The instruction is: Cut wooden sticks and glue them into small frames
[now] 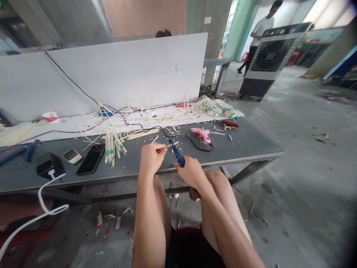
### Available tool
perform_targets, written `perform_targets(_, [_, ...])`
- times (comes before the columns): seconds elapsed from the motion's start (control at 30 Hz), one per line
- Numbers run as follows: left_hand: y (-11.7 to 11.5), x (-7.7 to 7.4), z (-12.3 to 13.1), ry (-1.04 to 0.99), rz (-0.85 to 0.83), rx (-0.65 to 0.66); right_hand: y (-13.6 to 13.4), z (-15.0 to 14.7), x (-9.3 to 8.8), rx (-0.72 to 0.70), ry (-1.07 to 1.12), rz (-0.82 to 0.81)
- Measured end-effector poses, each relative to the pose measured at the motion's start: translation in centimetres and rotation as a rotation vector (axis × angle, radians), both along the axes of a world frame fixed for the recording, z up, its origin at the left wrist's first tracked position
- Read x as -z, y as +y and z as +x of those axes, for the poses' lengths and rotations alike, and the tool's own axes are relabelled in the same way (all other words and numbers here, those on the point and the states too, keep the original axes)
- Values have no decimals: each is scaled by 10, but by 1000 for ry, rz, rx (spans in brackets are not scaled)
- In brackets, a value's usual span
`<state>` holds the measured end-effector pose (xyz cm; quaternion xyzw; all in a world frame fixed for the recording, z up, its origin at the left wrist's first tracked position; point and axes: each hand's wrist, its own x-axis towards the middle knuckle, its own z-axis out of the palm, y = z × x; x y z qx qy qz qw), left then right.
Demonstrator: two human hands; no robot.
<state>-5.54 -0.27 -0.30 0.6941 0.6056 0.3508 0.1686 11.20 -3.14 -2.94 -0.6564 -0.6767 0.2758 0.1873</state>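
My left hand [151,157] is closed in a pinch on a thin wooden stick [169,146], held just above the near edge of the dark table [245,143]. My right hand [190,172] is wrapped round a blue glue gun [176,152] whose nozzle points up and left at the stick's tip. A black cord [195,143] runs from the gun across the table. Both hands hover over my knees at the table's front edge.
A pink glue gun [201,134] and a red tool [230,123] lie right of my hands. Wrapped chopsticks [112,147], a black phone [90,159], a charger [49,165] and loose sticks lie to the left. White boards stand behind stick frames [147,97]. A person stands by a cooler [269,59] far right.
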Motion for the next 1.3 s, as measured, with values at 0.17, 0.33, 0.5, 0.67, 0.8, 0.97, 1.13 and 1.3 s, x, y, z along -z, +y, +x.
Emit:
perform_targets(0.17, [1,2,9,-223,26,-58,-2,-2,-5,50,90,52])
perform_targets(0.33, [0,0,12,-287,91,-29,-5,-1,-8,64,149,89])
perform_targets(0.5, [-2,-2,10,-264,108,11,-5,0,-4,57,157,90])
perform_targets(0.67, [-3,-5,8,-211,125,17,-5,0,-3,38,158,90])
perform_targets(0.8, [-4,-6,7,-187,139,14,-5,1,-4,31,154,85])
perform_targets(0.97, [-6,-7,7,-161,140,23,-6,2,-5,1,171,77])
perform_targets(1.13, [-5,-7,6,-141,125,17,-6,2,-5,3,149,65])
perform_targets(1.3, [-5,-7,6,-145,140,41,-6,0,-5,22,111,54])
